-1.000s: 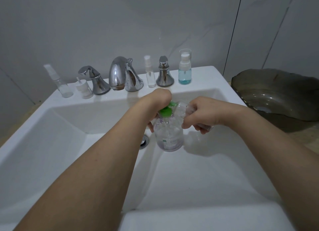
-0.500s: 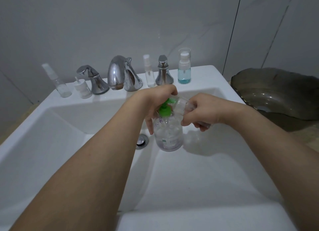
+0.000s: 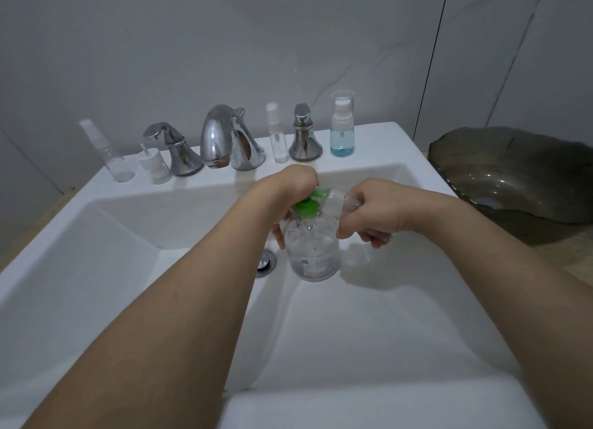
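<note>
Over the white sink basin (image 3: 369, 326) I hold a clear pump bottle (image 3: 313, 252) with a green pump head (image 3: 307, 205). My left hand (image 3: 293, 188) wraps over the pump top from the left, fingers reaching down the bottle's side. My right hand (image 3: 373, 212) grips a small clear bottle (image 3: 338, 201), tilted with its mouth against the green nozzle. Most of the small bottle is hidden inside my fist.
The chrome faucet (image 3: 224, 136) and two handles (image 3: 175, 149) (image 3: 304, 133) stand on the back ledge. Small spray bottles (image 3: 107, 156) (image 3: 277, 133), a white pump cap (image 3: 154, 165) and a blue-liquid bottle (image 3: 342, 125) line it. The drain (image 3: 266, 262) sits left of the bottle. A dark glass bowl (image 3: 519, 178) is at right.
Both hands and the two bottles have stayed almost still; the left hand has shifted only slightly on the pump top.
</note>
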{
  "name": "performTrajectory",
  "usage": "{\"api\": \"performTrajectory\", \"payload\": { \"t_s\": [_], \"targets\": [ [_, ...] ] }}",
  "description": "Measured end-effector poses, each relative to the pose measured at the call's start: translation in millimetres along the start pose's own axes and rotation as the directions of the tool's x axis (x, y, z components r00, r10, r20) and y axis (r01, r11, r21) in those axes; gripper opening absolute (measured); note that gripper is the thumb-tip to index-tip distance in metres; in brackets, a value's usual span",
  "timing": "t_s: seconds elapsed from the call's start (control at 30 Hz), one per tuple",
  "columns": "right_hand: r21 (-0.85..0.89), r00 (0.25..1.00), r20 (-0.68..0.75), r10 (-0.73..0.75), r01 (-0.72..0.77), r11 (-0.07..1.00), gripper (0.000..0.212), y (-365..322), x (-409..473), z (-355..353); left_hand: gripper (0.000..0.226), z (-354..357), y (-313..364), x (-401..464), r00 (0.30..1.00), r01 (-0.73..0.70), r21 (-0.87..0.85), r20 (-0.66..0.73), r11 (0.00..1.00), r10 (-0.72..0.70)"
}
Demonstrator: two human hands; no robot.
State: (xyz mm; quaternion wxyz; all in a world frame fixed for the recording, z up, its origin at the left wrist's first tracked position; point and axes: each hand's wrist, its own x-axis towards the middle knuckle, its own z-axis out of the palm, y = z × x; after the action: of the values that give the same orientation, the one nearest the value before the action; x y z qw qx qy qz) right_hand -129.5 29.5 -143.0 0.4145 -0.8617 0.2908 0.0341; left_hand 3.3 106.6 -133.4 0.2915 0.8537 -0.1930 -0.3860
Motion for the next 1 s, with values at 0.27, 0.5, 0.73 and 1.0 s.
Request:
{"api": "performTrajectory", "payload": {
  "t_s": [0.27,0.5,0.73,1.0],
  "targets": [
    [0.029,0.999,-0.035,-0.026,0.027,0.999,0.018,0,-1,-2,0.051,-14,3,1,0.963,0.051,-0.079,0.268,0.996,-0.028],
    [0.046,0.999,-0.030,-0.023,0.024,0.999,0.019,0,0,-2,0.043,-11,5,-5,0.977,0.037,-0.047,0.214,0.998,-0.026],
    [0.011,1.000,0.012,0.002,-0.002,1.000,0.021,-1,-1,0,0.036,2,-1,-2,1.000,-0.001,-0.013,-0.020,1.000,0.001],
    [0.018,1.000,0.012,0.009,-0.009,1.000,0.026,-1,-2,0,0.032,3,-1,-3,1.000,0.008,-0.041,-0.024,0.999,-0.009]
  ]
}}
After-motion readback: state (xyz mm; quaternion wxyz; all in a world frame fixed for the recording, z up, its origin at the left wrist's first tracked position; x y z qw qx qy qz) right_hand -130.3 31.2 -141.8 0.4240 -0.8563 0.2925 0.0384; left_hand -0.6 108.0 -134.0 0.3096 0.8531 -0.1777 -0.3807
